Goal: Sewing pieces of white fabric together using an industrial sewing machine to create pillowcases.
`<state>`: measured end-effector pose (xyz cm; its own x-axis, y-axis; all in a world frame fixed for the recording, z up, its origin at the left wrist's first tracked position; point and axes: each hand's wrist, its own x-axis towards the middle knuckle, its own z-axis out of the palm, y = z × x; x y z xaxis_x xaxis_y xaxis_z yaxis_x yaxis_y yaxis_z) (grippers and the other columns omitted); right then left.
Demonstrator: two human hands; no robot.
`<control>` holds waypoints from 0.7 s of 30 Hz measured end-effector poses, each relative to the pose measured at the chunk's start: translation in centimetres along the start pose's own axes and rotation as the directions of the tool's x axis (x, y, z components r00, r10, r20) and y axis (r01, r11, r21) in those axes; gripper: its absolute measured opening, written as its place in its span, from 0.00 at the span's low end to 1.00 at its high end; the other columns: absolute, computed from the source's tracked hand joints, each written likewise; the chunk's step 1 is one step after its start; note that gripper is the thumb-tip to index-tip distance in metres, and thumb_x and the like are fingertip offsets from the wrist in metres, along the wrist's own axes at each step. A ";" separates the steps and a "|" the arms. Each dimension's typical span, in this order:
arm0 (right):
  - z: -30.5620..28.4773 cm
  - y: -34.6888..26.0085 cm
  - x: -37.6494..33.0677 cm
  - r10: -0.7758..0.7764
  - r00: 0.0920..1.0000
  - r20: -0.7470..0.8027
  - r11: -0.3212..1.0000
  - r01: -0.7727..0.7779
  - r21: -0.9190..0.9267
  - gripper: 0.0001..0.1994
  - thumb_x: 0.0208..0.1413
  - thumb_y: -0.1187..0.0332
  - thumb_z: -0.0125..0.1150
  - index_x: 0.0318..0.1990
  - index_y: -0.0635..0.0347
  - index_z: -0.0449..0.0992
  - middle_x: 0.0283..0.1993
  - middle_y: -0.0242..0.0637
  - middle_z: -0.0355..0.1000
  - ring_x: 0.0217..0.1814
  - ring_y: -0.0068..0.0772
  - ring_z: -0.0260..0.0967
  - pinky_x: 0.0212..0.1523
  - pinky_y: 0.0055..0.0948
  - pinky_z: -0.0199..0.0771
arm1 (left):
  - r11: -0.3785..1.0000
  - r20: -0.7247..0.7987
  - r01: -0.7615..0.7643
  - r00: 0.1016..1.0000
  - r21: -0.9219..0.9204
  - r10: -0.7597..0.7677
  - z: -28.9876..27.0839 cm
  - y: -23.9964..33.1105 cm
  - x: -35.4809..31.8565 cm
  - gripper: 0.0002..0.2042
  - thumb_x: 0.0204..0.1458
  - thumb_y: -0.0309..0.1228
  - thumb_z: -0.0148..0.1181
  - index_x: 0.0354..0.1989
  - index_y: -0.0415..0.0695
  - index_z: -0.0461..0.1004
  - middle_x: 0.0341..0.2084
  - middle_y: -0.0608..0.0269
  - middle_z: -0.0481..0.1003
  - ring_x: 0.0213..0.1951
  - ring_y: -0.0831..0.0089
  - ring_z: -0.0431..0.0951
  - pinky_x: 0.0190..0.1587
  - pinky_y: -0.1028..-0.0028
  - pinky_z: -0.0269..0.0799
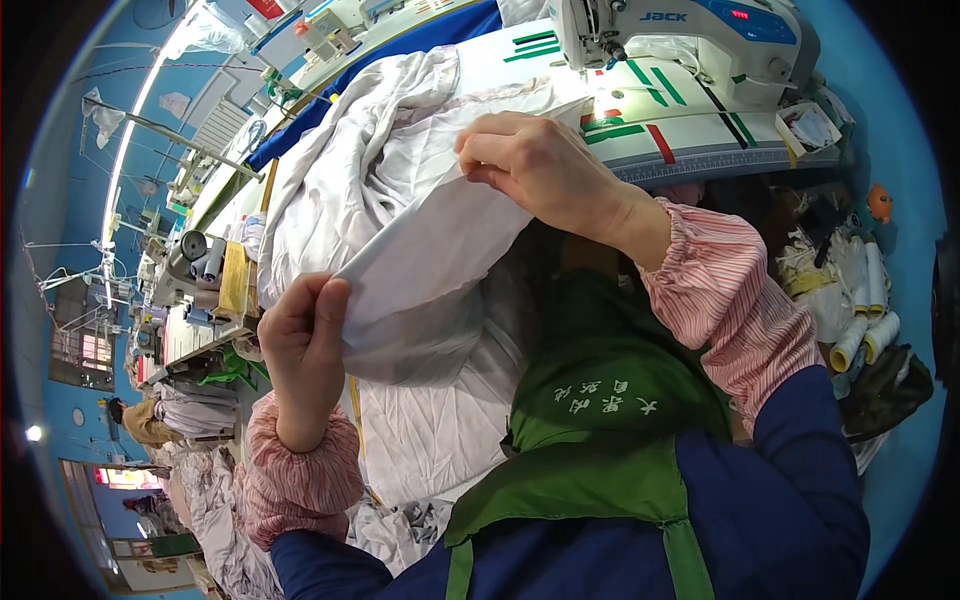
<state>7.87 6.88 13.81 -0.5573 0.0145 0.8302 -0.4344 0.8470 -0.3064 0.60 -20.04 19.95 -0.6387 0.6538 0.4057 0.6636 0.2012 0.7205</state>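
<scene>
White cloth (420,260) is held up between both hands above the lap, near the front edge of the worktop (700,150). The left hand (305,340) is closed on the near left corner of the cloth, with the fabric pinched between thumb and fingers. The right hand (535,165) is clenched on the far edge, further to the right, so that the piece is stretched between the two. More white fabric (360,130) is heaped on the worktop beyond, to the left. A sewing machine (690,40) is seen at the far right. Spools of thread (865,335) are stacked at the right. A green apron (600,420) is worn over blue clothing.
</scene>
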 end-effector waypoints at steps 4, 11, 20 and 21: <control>-1.2 -0.2 -0.9 0.033 0.999 0.030 0.999 -0.034 0.009 0.06 0.50 0.78 0.63 0.35 0.63 0.74 0.32 0.39 0.72 0.34 0.45 0.73 0.35 0.36 0.72 | 0.997 0.003 -0.007 1.000 0.071 0.007 -0.1 0.1 -0.6 0.10 0.60 0.30 0.58 0.32 0.35 0.75 0.17 0.76 0.67 0.21 0.88 0.60 0.23 0.83 0.55; -7.2 -3.6 -12.3 0.197 0.978 0.071 0.970 -0.184 -0.158 0.12 0.40 0.84 0.63 0.34 0.66 0.74 0.25 0.43 0.68 0.26 0.45 0.69 0.24 0.36 0.68 | 0.997 0.542 -0.041 0.841 0.072 -0.005 4.0 -0.3 2.1 0.06 0.53 0.24 0.62 0.37 0.36 0.76 0.21 0.61 0.74 0.22 0.74 0.72 0.27 0.76 0.67; -8.7 -1.6 -21.9 0.582 0.805 0.118 0.810 -0.558 -0.181 0.12 0.41 0.85 0.64 0.34 0.65 0.73 0.29 0.42 0.73 0.30 0.45 0.72 0.29 0.36 0.71 | 0.702 0.380 -0.254 0.925 0.665 -0.025 19.8 -19.0 14.3 0.29 0.57 0.46 0.56 0.66 0.54 0.62 0.69 0.55 0.55 0.69 0.48 0.52 0.67 0.49 0.46; -8.9 -1.2 -21.8 0.597 0.790 0.143 0.802 -0.578 -0.154 0.12 0.41 0.85 0.64 0.35 0.65 0.73 0.29 0.42 0.73 0.29 0.45 0.72 0.28 0.36 0.71 | 0.728 0.384 -0.244 0.923 0.640 -0.028 19.5 -20.0 14.5 0.29 0.57 0.48 0.55 0.67 0.56 0.62 0.69 0.57 0.55 0.70 0.48 0.50 0.67 0.46 0.43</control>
<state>26.86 10.26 0.18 -0.8005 0.4407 0.4062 0.0825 0.7523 -0.6536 -14.32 -0.33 0.44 -0.4589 0.8776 0.1385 0.8885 0.4542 0.0659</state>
